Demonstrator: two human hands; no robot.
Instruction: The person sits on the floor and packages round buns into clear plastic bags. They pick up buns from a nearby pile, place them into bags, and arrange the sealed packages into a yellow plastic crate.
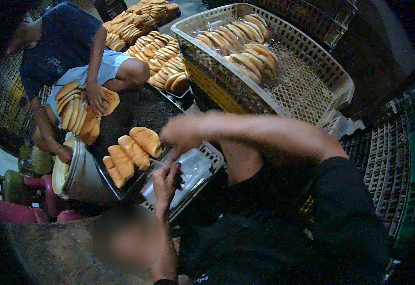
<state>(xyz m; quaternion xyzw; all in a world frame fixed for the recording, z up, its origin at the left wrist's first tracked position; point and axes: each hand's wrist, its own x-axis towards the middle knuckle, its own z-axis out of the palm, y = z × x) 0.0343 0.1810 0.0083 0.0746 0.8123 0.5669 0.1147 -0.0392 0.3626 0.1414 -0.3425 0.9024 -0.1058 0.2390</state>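
My left hand (164, 183) is over clear plastic bags (193, 172) stacked in a small plastic crate (213, 153). Its fingers are partly bent, and whether they pinch a bag is unclear. Blurred by motion, my right hand (182, 131) is just above it, beside the nearest bun; its fingers cannot be made out. Several golden-brown buns (133, 151) lie in a row on a dark tray (116, 190), left of both hands.
Across from me a co-worker's hand (98, 99) rests on split buns (73, 112); the other (65, 155) is at a bucket (86, 174) of pale spread. Piled buns (161, 57) lie behind. A large crate (300, 99) holds bagged buns (252, 62). More crates (382, 171) stand right.
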